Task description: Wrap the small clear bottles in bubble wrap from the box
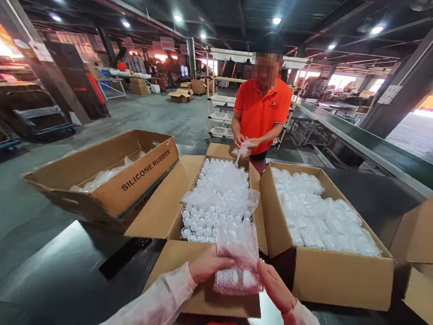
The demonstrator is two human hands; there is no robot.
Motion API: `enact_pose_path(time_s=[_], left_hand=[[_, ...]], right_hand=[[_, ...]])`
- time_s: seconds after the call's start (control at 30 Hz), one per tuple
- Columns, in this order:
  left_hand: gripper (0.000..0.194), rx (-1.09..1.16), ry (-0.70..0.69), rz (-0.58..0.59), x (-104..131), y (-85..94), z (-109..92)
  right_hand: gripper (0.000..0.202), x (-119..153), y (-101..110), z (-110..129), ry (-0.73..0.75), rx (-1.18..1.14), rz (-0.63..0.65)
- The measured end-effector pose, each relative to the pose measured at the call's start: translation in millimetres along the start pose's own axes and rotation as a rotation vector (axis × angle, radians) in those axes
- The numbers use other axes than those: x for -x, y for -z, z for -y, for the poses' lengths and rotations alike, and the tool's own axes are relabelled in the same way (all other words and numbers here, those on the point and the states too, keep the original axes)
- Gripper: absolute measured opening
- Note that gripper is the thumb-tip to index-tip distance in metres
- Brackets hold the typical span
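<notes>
Evidently light and crinkly: clear plastic bag of small white-capped vials (238,265), pinched at both lower sides by left hand (207,265) and right hand (276,286); slippery film, contents likely loose.

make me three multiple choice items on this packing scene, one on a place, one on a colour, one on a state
1. Where is the box printed SILICONE RUBBER?
A. left of the middle box
B. right of the middle box
C. stacked on the middle box

2. What colour is the shirt of the person across the table?
A. blue
B. orange
C. white

3. What are the two near hands doing?
A. resting flat on the table
B. holding a small plastic bag between them
C. closing a box flap

Answers:
1 A, the printed box lies left of the middle box.
2 B, the shirt is orange.
3 B, the left hand and right hand grip the plastic bag.
</notes>
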State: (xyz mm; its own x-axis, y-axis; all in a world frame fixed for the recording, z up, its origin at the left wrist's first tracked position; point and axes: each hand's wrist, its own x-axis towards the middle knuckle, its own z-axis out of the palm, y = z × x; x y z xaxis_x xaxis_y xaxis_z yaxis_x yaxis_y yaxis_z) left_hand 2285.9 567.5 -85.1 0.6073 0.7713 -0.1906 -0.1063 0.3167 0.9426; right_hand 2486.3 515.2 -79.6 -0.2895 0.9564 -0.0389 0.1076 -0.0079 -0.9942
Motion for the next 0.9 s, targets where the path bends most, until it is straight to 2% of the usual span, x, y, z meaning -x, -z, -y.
enact_pose_path(time_s=[0.07, 0.13, 0.2, 0.27, 0.3, 0.37, 0.43, 0.47, 0.57, 0.63, 0.7, 0.73, 0.8, 0.83, 0.9], left_hand=[[0.049, -0.047, -0.006, -0.087, -3, -3.3, 2], [0.050, -0.108, -0.003, -0.093, 0, -0.9, -9], [0.047, -0.196, -0.074, 0.004, 5, 2.1, -28], [0.043, -0.349, -0.235, 0.174, 9, 3.1, -44], [0.042, -0.442, -0.325, 0.258, 11, 3.1, -49], [0.039, -0.594, -0.447, 0.351, 12, 3.2, -48], [0.032, -0.656, -0.469, 0.311, 11, 5.4, -35], [0.030, -0.645, -0.460, 0.263, 10, 7.4, -27], [0.032, -0.513, -0.350, 0.074, 7, 14.5, -1], [0.038, -0.389, -0.180, -0.004, 5, 17.2, 7], [0.050, -0.254, -0.027, -0.014, 4, 17.1, 9], [0.055, -0.218, -0.002, -0.011, 3, 16.1, 9], [0.058, -0.257, -0.039, -0.032, -1, 12.6, 7], [0.054, -0.306, -0.065, -0.061, -4, 10.3, 7], [0.048, -0.358, -0.033, -0.099, -13, 5.1, 10]], right_hand=[[0.061, 2, 3, 4, 0.093, 0.087, 0.019], [0.063, 6, 3, 5, 0.134, 0.118, -0.001], [0.053, 7, 0, 3, 0.096, 0.088, -0.071], [0.049, 6, -6, -2, 0.004, 0.024, -0.191], [0.051, 4, -8, -4, -0.074, -0.024, -0.236], [0.057, 0, -10, -10, -0.250, -0.089, -0.224], [0.062, -3, -7, -13, -0.311, -0.037, -0.169], [0.063, -3, -4, -13, -0.259, 0.029, -0.144], [0.074, 1, 3, -7, 0.084, 0.242, -0.052], [0.078, 5, 5, 0, 0.210, 0.363, 0.017], [0.062, 6, 6, 7, 0.156, 0.447, 0.001], [0.052, 6, 7, 10, 0.083, 0.454, -0.043], [0.043, 4, 10, 14, -0.068, 0.447, -0.105], [0.044, 2, 11, 15, -0.106, 0.480, -0.115], [0.057, -3, 14, 16, -0.075, 0.645, -0.077]])
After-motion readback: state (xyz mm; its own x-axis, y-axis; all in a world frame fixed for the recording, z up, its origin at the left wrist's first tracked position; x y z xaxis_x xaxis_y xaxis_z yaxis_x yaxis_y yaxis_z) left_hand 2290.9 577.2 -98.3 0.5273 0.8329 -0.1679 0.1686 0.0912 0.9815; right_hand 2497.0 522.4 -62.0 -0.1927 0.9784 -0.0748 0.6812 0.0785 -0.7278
